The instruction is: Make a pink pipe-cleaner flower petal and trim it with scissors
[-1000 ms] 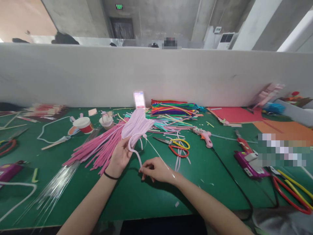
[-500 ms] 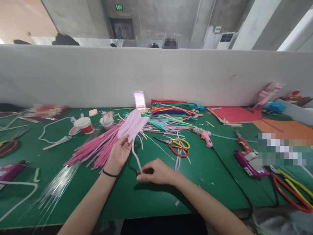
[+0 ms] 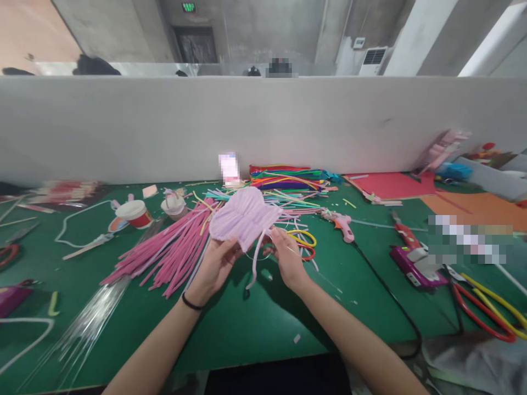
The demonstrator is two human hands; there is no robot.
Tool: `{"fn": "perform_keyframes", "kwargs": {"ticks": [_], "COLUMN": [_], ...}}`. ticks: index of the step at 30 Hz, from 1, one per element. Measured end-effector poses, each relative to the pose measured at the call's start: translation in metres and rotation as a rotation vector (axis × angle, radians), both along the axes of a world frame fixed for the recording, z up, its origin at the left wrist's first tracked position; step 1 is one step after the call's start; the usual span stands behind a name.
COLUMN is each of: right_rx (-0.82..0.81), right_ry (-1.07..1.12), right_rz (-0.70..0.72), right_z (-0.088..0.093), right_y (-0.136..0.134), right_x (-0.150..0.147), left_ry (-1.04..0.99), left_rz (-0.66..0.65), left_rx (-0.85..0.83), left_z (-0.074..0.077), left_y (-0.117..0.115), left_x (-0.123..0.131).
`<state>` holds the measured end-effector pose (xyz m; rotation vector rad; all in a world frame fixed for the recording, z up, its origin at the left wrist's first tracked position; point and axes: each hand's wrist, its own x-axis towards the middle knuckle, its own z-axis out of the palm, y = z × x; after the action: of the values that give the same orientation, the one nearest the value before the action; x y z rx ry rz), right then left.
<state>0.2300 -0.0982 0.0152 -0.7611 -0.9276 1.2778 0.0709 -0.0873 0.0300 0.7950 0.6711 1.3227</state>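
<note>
In the head view, the left hand (image 3: 216,269) pinches the lower edge of a lilac, fuzzy, petal-shaped piece (image 3: 247,216) above the green table (image 3: 263,340); the right hand's (image 3: 290,258) fingers curl narrowly at its lower-right side, their exact grip unclear; a lilac strand (image 3: 254,263) hangs between the hands; pink fuzzy stems (image 3: 164,249) lie left.

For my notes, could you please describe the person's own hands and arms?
The left hand and right hand are gloveless; no sleeves show on the forearms. A thin black band circles the left wrist; the right wrist looks bare.
</note>
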Motion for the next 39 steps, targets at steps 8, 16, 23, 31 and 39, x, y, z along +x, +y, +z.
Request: {"fn": "perform_keyframes", "kwargs": {"ticks": [8,16,23,31,39], "right_rx": [-0.120,-0.115,-0.068,-0.089,-0.109], "right_ry": [0.167,0.174,0.219,0.372,0.340], "right_rz": [-0.147,-0.040,-0.083,-0.027,-0.034], "right_z": [0.003,0.006,0.010,0.009,0.009], "right_y": [0.007,0.001,0.001,0.004,0.003], "right_x": [0.010,0.007,0.009,0.013,0.012], "left_ry": [0.176,0.536,0.487,0.654,0.701], "left_rz": [-0.423,-0.447,-0.502,-0.257,-0.161], "left_rx": [0.137,0.360,0.231,0.307,0.295], "left_z": [-0.008,-0.006,-0.002,-0.002,0.001], "left_y": [-0.011,-0.020,-0.029,-0.022,-0.027], "left_x": [0.004,0.014,0.019,0.013,0.016]}}
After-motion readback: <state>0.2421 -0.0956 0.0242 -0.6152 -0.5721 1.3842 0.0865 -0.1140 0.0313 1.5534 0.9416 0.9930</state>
